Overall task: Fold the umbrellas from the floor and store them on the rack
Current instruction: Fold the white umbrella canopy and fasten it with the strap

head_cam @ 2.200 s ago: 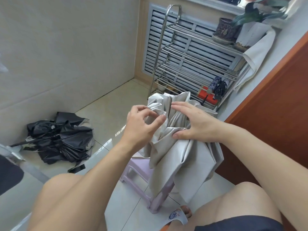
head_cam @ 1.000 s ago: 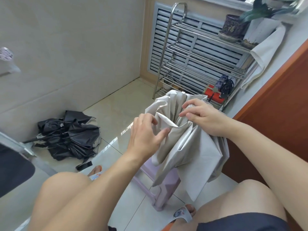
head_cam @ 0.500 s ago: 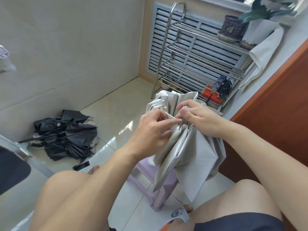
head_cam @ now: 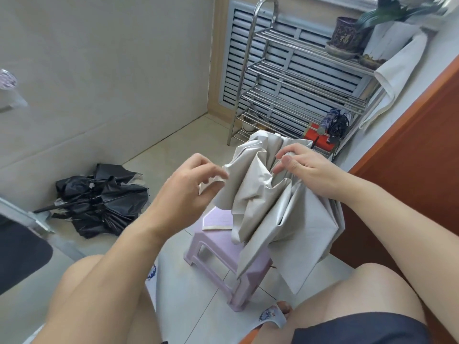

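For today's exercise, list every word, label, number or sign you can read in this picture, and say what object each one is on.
"福": a single pale character on the side of the dark flowerpot on the rack's top shelf.
Red box on the rack's low shelf: any print is too small to read.
Slippers: a blue pattern only, no legible text.
Grey umbrella and black umbrella: no text visible.

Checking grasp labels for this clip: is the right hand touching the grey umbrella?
Touching. In the head view the right hand pinches a fold of the grey umbrella canopy near its top, thumb and fingertips pressed into the fabric.
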